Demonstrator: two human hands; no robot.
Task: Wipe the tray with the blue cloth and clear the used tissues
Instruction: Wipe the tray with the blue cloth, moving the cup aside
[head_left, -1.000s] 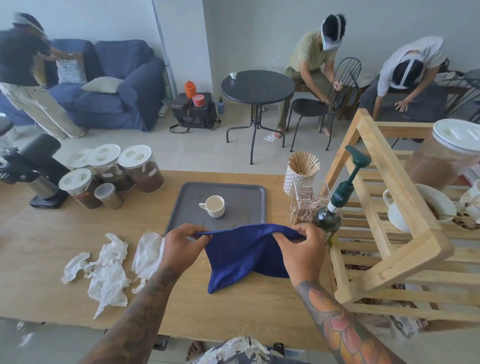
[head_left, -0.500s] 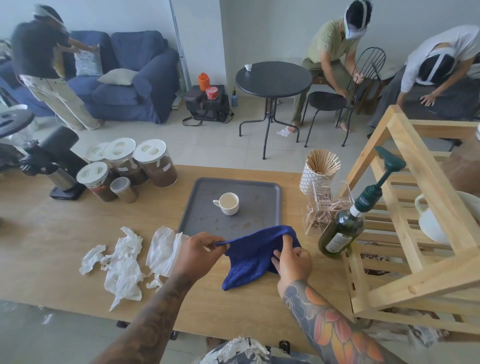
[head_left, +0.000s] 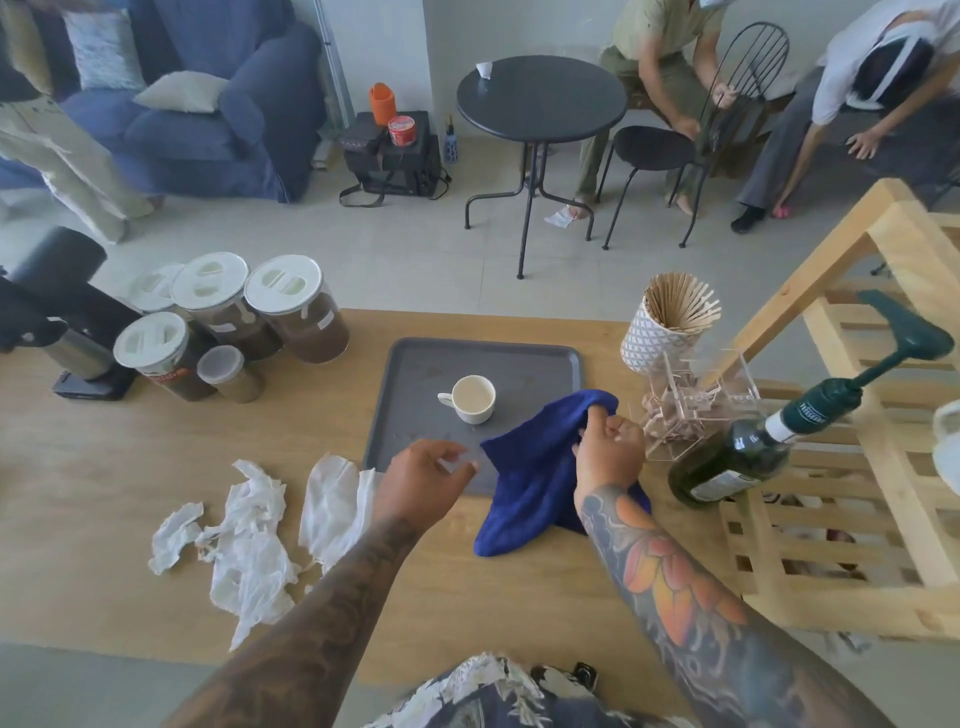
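Wiping looks barely begun: the right hand (head_left: 608, 454) pinches the blue cloth (head_left: 540, 478), draped over the tray (head_left: 415, 374) at its near right corner. The left hand (head_left: 421, 480) hovers, grip spread. A cup (head_left: 472, 399) sits mid-tray; used tissues (head_left: 244, 540) lie uncleared on the surface, left.

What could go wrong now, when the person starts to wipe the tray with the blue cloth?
1. The cup stands on the tray right beside the blue cloth held by the right hand; a wide stroke may knock it over.
2. The green pump bottle stands close to the right forearm and could be bumped.
3. The used tissues lie near the table's front edge; the left hand might brush them off.
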